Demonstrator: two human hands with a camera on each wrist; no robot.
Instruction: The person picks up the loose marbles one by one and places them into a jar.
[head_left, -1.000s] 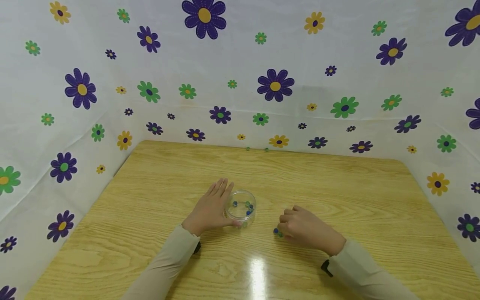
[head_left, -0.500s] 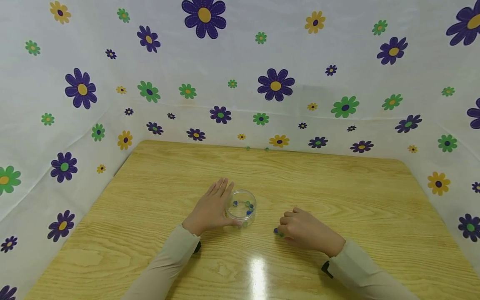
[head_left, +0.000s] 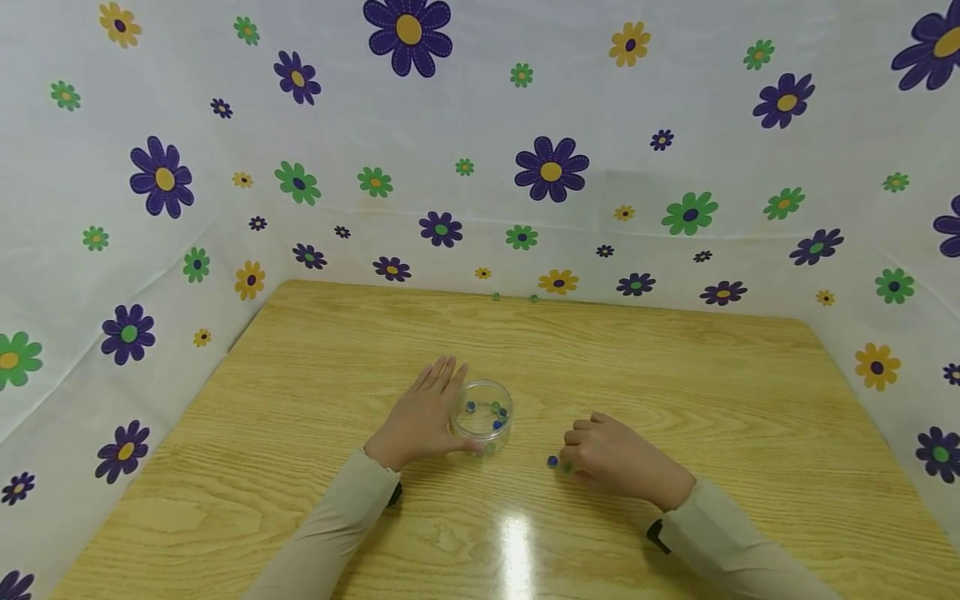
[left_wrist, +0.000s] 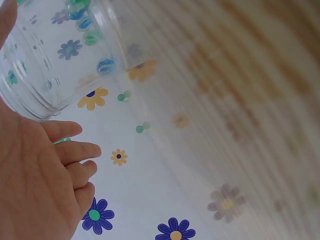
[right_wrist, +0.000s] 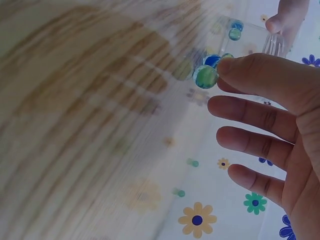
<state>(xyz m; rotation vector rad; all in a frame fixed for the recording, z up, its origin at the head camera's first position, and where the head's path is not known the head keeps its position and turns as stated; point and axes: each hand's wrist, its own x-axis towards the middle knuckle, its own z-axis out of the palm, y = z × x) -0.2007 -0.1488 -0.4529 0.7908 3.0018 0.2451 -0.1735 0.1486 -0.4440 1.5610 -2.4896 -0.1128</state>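
The right hand (head_left: pixel 618 458) and green marble (head_left: pixel 567 467) shift slightly away from the blue marble (head_left: pixel 552 461) on the surface (head_left: pixel 675 367), likely isolating the green one. Its fingers are narrow there; cannot tell if pinching. The left hand (head_left: pixel 420 425) holds the jar (head_left: pixel 481 436), thumb and fingers spread.

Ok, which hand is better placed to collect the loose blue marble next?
Likely the right hand: it is just beside the blue marble, whereas the left hand is at the clear jar, farther away.

Booth-like tabletop setting, flower-print sheeting (head_left: pixel 450 117) on three sides, wood-grain table (head_left: pixel 675 367)
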